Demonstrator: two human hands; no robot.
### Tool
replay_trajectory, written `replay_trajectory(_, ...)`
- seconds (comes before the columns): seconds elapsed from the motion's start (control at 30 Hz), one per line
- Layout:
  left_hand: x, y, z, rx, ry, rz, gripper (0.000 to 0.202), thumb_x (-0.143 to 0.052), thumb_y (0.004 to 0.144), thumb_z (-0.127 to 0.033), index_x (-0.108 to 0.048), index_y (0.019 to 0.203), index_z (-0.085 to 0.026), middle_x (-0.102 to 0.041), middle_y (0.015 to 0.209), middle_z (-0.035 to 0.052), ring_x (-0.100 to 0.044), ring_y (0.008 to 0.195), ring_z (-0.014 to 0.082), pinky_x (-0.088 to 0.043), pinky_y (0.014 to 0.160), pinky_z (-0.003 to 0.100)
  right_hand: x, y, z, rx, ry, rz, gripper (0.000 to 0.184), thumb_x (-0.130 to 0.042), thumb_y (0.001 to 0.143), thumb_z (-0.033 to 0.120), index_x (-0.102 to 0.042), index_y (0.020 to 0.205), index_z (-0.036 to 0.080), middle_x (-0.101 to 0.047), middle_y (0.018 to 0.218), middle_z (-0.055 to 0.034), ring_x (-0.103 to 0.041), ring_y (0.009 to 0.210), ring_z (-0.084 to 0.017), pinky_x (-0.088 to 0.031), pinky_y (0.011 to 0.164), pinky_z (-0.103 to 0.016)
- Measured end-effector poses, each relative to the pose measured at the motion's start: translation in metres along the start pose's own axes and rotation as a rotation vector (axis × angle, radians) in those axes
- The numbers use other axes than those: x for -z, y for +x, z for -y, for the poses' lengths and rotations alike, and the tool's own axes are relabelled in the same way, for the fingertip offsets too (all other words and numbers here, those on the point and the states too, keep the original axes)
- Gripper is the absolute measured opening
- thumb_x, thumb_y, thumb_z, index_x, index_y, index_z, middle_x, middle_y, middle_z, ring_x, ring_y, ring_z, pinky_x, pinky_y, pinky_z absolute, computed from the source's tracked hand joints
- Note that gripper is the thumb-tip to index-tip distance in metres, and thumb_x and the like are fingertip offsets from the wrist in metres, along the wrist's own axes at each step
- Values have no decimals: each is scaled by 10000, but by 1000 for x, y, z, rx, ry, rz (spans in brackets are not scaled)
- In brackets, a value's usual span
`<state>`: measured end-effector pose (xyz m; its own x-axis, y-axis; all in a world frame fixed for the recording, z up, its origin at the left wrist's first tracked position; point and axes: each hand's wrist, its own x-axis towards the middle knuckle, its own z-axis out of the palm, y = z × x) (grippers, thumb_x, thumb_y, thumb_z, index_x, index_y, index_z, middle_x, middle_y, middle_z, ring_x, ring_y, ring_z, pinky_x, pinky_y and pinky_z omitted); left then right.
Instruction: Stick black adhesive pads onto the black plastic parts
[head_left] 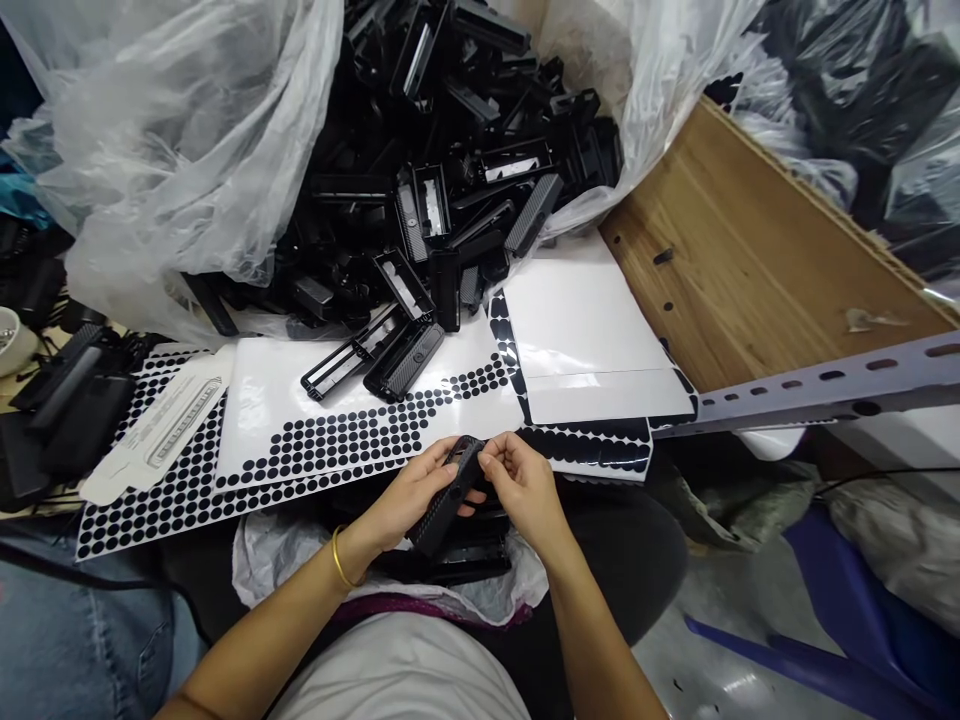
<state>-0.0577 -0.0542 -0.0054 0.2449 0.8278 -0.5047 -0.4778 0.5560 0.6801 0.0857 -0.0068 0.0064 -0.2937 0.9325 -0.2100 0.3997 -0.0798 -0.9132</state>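
Observation:
My left hand [416, 495] is closed around a black plastic casing [442, 510] with a textured face, held at a slant over my lap. My right hand [521, 485] pinches at the casing's upper end; whatever lies between thumb and finger is too small to make out. Just beyond the hands lies a white sheet of round black stickers [352, 430], part of its dots gone. Below the held casing, more black casings [469, 560] rest in a white bag [262, 565] on my lap.
A large heap of black casings [450, 220] spills from a clear plastic bag [202, 150]. A flattened printed carton [169, 425] lies on another dotted sheet [127, 520] at left. White sheets [592, 330] sit beside a wooden panel [772, 260]. A purple stool [847, 600] stands at right.

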Motion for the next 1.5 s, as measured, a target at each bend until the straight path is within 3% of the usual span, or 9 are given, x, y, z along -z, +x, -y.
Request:
replay_trajectory(0.3, -2, 2, 3, -87, 155, -21, 389, -604, 784, -363, -489, 1122, -208, -603, 1055, 63, -672, 758, 159, -552, 707, 310, -3, 0, -1, 36, -35, -36, 139, -507, 757, 267, -489, 637, 199, -489, 555, 42, -455, 490, -99, -365, 488, -222)
replay_trajectory(0.7, 2, 5, 7, -207, 377, -64, 285, -514, 833, -308, -456, 1095, -212, -603, 857, 6, -640, 716, 141, -549, 673, 295, -19, -7, 3, 91, -152, -93, 120, -457, 796, 252, -448, 682, 216, -543, 590, 23, -516, 498, -124, -400, 502, -237)
replay_trajectory(0.8, 3, 1, 9, -225, 388, -77, 285, -506, 835, -313, -457, 1098, -214, -598, 881, 16, -638, 712, 143, -538, 666, 288, -19, -7, -1, 93, -248, -197, 50, -448, 812, 246, -463, 836, 205, -564, 634, 10, -554, 530, -150, -410, 524, -259)
replay_trajectory(0.87, 5, -6, 8, -213, 419, -49, 306, -500, 840, -323, -460, 1125, -221, -597, 930, 30, -647, 732, 154, -532, 685, 303, -11, -6, -4, 88, -281, -340, 212, -459, 815, 248, -440, 1015, 183, -577, 675, 1, -568, 557, -168, -419, 543, -279)
replay_trajectory(1.0, 11, -20, -13, -327, 811, 31, 335, -600, 780, -353, -571, 1091, -231, -640, 990, 57, -623, 914, 217, -476, 852, 368, 13, -4, -5, 133, -223, -424, 327, -480, 827, 252, -411, 1141, 194, -576, 710, 5, -568, 602, -161, -444, 588, -284)
replay_trajectory(1.07, 15, -16, -30, -479, 991, -140, 327, -601, 778, -379, -611, 1059, -212, -643, 1044, 87, -584, 1007, 247, -431, 926, 407, 16, -4, -2, 177, -205, -377, 242, -485, 832, 258, -472, 1069, 210, -583, 726, -3, -562, 618, -153, -450, 596, -276)
replay_trajectory(1.2, 27, 23, -58, -737, 1223, -642, 465, -529, 823, -326, -501, 1230, -103, -531, 1264, 186, -421, 1231, 314, -295, 1047, 485, -4, -2, 7, 265, -237, -215, 86, -458, 839, 230, -540, 857, 213, -611, 769, -31, -563, 657, -154, -451, 616, -274)
replay_trajectory(1.33, 38, 60, -61, -737, 1448, -735, 426, -434, 843, -179, -463, 1247, -49, -469, 1332, 217, -340, 1300, 330, -212, 1078, 520, -34, 12, 10, 351, -307, -106, 125, -417, 855, 198, -534, 813, 204, -615, 785, -44, -571, 689, -162, -441, 626, -273)
replay_trajectory(1.5, 37, 62, -56, -825, 1549, -787, 383, -382, 798, -51, -509, 1159, -73, -528, 1246, 195, -404, 1240, 294, -215, 1075, 504, -59, 33, 1, 375, -539, -93, 129, -427, 841, 160, -549, 864, 193, -627, 840, -74, -580, 762, -199, -425, 630, -292)
